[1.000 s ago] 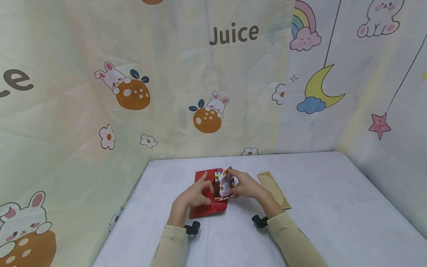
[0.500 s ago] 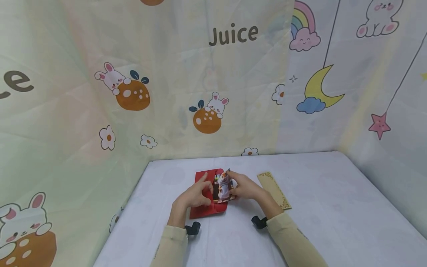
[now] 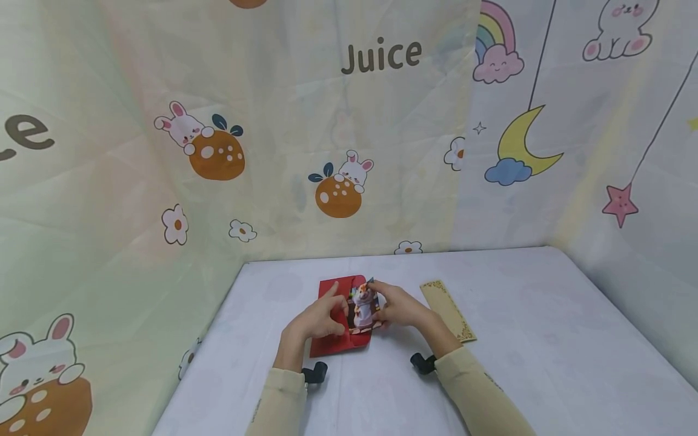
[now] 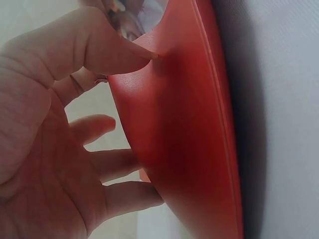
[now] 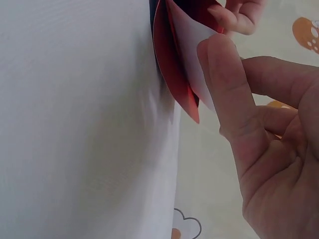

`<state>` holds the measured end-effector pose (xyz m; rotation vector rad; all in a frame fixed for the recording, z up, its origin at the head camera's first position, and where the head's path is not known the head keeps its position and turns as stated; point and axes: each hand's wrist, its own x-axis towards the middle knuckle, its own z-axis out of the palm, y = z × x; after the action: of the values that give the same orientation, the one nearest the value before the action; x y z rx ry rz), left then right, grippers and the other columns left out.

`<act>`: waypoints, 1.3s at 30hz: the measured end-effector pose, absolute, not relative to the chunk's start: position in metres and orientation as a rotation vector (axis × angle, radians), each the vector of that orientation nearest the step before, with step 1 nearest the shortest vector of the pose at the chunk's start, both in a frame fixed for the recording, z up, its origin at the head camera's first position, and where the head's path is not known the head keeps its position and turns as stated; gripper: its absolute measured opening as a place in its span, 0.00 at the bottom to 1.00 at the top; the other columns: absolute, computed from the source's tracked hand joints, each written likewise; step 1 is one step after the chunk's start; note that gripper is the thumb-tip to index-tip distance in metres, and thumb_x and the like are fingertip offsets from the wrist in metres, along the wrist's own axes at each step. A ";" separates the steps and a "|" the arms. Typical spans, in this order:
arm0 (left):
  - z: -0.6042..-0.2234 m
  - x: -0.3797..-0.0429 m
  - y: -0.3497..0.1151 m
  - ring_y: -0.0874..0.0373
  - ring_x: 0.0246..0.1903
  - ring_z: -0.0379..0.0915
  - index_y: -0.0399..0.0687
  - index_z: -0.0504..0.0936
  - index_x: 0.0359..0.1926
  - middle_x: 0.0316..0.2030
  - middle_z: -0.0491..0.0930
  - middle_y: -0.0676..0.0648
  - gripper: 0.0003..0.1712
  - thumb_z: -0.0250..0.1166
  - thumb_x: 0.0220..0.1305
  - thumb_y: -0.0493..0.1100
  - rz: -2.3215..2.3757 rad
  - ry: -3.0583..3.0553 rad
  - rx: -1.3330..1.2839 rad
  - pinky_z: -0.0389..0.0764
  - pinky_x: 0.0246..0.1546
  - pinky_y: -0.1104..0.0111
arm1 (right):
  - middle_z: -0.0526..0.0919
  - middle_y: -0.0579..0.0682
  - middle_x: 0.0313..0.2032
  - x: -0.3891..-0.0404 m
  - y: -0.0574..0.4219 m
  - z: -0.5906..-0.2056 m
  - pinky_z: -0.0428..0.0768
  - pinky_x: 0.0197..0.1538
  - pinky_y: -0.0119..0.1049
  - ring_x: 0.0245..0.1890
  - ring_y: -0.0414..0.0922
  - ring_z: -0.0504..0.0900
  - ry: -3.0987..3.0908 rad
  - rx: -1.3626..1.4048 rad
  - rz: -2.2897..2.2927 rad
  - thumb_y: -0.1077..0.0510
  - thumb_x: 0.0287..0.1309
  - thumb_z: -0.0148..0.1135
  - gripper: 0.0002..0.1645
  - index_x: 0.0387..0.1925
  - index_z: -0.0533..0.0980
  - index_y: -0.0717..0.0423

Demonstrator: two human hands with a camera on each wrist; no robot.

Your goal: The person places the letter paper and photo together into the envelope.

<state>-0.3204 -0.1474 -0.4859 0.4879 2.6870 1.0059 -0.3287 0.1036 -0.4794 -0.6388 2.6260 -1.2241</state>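
Note:
A red envelope [image 3: 340, 344] lies on the table in front of me, its opening facing right. My left hand [image 3: 318, 316] pinches the opening's edge; in the left wrist view the thumb lies on the bowed red paper [image 4: 169, 124] and other fingers go behind it. A picture card [image 3: 362, 310] showing a cartoon animal in white clothes is partly inside the opening. With thumb and fingers, my right hand [image 3: 402, 304] grips the card's right edge. The card's pale back [image 5: 192, 37] and the envelope's red flap [image 5: 174, 74] show in the right wrist view.
A gold strip of card with patterned ends [image 3: 448, 310] lies on the white table [image 3: 534, 339], right of the right hand. Printed cloth [image 3: 398, 151] hangs behind the table and at both sides.
The picture card has shifted slightly left and down, further into the red envelope, with the right hand following it. The left hand has stayed in place.

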 end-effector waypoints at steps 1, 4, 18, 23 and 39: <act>-0.486 -0.320 -0.147 0.39 0.70 0.61 0.61 0.81 0.42 0.84 0.44 0.45 0.18 0.79 0.53 0.41 1.008 2.686 0.488 0.87 0.48 0.56 | 0.63 0.61 0.78 -0.328 0.103 -0.480 0.87 0.52 0.47 0.67 0.57 0.74 2.622 -0.641 -1.223 0.68 0.58 0.72 0.46 0.76 0.65 0.58; -0.486 -0.321 -0.147 0.39 0.70 0.61 0.61 0.81 0.42 0.84 0.43 0.45 0.18 0.79 0.53 0.40 1.009 2.685 0.487 0.87 0.48 0.57 | 0.65 0.62 0.77 -0.328 0.102 -0.479 0.86 0.51 0.45 0.66 0.56 0.74 2.618 -0.650 -1.217 0.68 0.58 0.73 0.47 0.77 0.65 0.57; -0.488 -0.321 -0.148 0.39 0.70 0.60 0.59 0.81 0.42 0.85 0.38 0.47 0.19 0.79 0.51 0.39 1.019 2.686 0.495 0.86 0.44 0.61 | 0.59 0.62 0.80 -0.324 0.098 -0.478 0.87 0.33 0.38 0.37 0.45 0.82 2.547 -0.635 -1.275 0.71 0.57 0.72 0.52 0.79 0.59 0.58; -0.489 -0.322 -0.148 0.40 0.69 0.60 0.61 0.81 0.41 0.85 0.38 0.48 0.20 0.80 0.50 0.40 1.007 2.690 0.495 0.87 0.44 0.62 | 0.56 0.64 0.80 -0.324 0.097 -0.479 0.86 0.32 0.37 0.30 0.46 0.82 2.556 -0.671 -1.271 0.71 0.56 0.73 0.53 0.79 0.58 0.60; -0.489 -0.323 -0.148 0.39 0.68 0.64 0.62 0.81 0.42 0.85 0.42 0.44 0.19 0.79 0.52 0.40 1.001 2.703 0.522 0.85 0.52 0.54 | 0.73 0.64 0.69 -0.326 0.087 -0.491 0.88 0.32 0.39 0.33 0.45 0.84 2.495 -0.718 -1.402 0.71 0.57 0.73 0.46 0.75 0.64 0.59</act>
<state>-0.3226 -0.1479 -0.4892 0.5222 2.7029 1.0015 -0.3260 0.0872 -0.4907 -0.7182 2.4947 -1.4017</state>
